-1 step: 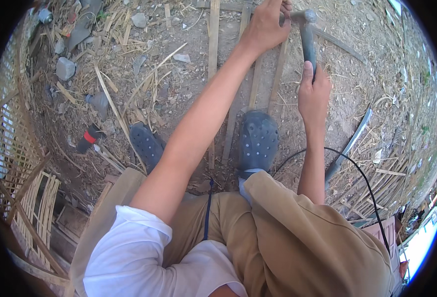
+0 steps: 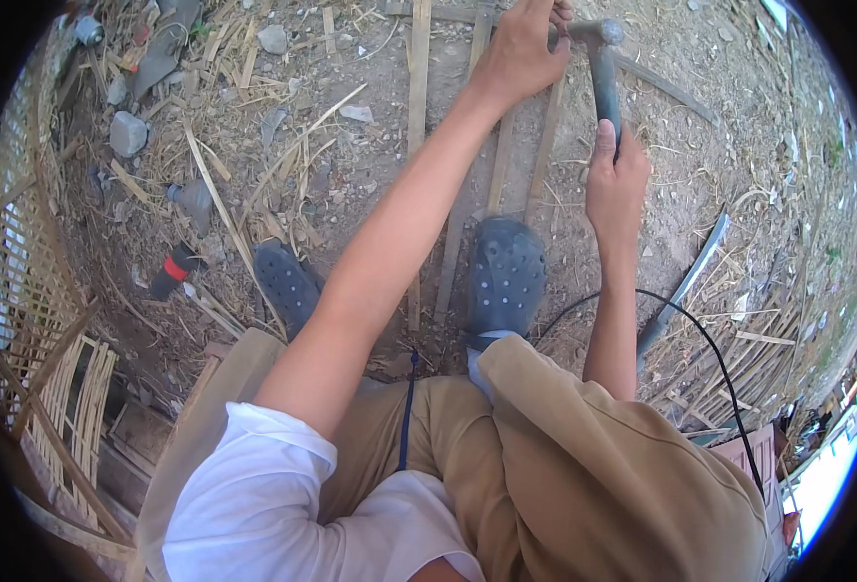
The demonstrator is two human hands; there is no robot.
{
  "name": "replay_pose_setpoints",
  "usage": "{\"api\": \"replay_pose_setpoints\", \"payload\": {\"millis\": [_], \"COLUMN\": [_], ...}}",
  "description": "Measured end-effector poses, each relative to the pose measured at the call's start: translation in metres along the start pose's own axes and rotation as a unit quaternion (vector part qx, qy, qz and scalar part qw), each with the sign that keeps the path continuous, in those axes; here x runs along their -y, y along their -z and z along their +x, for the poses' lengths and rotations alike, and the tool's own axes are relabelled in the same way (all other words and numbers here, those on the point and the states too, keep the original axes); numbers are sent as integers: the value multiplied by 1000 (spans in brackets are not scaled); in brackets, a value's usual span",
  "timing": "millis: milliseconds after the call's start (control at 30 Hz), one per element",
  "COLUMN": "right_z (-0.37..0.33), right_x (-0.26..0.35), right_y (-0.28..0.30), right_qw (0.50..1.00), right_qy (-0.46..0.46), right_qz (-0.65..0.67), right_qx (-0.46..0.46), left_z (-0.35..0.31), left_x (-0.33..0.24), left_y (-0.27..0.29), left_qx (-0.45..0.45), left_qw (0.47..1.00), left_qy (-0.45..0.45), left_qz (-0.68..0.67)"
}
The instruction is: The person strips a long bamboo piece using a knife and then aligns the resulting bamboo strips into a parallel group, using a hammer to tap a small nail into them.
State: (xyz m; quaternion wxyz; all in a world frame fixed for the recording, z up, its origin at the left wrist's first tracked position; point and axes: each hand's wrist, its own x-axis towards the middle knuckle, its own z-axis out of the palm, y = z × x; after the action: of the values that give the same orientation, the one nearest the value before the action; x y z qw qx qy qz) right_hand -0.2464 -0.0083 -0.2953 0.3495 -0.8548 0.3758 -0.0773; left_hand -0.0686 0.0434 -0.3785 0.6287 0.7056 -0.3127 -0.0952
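Note:
My right hand (image 2: 616,184) is wrapped around the dark handle of a hammer (image 2: 603,82), thumb lying along the grip. The metal hammer head is at the top of the view, right beside the fingers of my left hand (image 2: 525,53). Those fingers are bent together at the upper edge, over the wooden strips. Whatever they pinch is hidden or too small to make out. Below my left hand, long flat wooden strips (image 2: 418,87) run along the ground toward my feet, some crossed by another strip at the far end.
A long blade (image 2: 700,260) with a dark handle lies on the ground at right, near a black cable (image 2: 710,339). My dark clogs (image 2: 508,276) stand by the strips. At left are a woven lattice (image 2: 21,262), a stone (image 2: 129,134) and a black-and-red cylinder (image 2: 174,270).

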Motion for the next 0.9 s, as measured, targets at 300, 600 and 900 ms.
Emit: {"api": "replay_pose_setpoints", "payload": {"millis": [300, 600, 900], "right_z": [1, -7, -7], "right_x": [-4, 2, -6], "right_y": [-3, 5, 4], "right_qw": [1000, 999, 999], "right_qy": [-1, -16, 24], "right_qz": [-29, 27, 23], "right_qx": [2, -13, -37], "left_z": [2, 1, 3], "left_x": [0, -3, -4], "left_y": [-1, 1, 3], "left_qx": [-4, -15, -20], "left_qw": [999, 999, 998], "left_qy": [-46, -36, -51], "left_qz": [7, -20, 32]}}
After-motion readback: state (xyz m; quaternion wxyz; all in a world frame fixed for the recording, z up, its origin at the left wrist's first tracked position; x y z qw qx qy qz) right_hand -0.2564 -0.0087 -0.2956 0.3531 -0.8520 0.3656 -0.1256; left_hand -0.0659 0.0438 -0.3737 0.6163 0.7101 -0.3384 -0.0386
